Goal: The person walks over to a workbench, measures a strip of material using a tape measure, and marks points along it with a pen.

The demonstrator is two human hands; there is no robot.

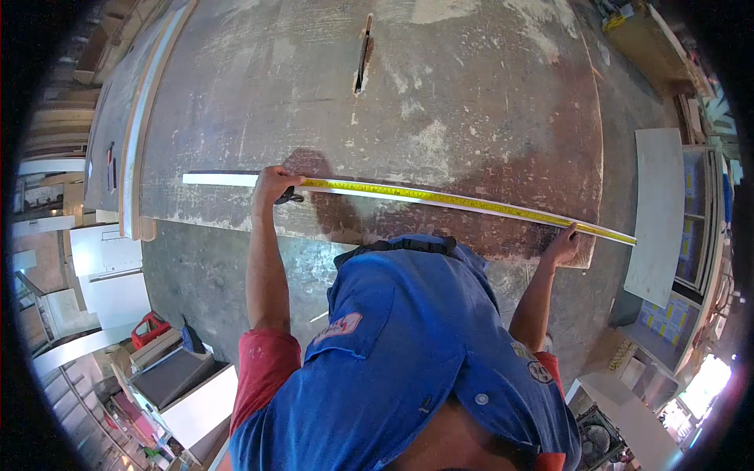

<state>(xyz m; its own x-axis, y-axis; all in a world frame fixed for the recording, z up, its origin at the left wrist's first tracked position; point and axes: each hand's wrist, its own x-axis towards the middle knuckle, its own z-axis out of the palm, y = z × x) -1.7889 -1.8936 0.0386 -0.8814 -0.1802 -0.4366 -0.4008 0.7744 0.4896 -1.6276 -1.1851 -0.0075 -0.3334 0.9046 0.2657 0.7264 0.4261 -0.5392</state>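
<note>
A long white strip (220, 180) lies across the worn brown table (440, 86), near its front edge. Along the strip runs a yellow tape measure blade (440, 197), drawn out to the right past the table's side edge. My left hand (274, 184) is closed round the tape's case, which is mostly hidden; a black strap hangs below the fingers. With its fingers pressed together, my right hand (562, 245) grips the blade and strip near their right end.
A slot (364, 55) is cut in the table. A long rail (149, 102) runs along the left side. White boards (106, 259) and a red tool (149, 330) stand at the lower left. A pale panel (658, 204) and shelving (695, 220) are at the right.
</note>
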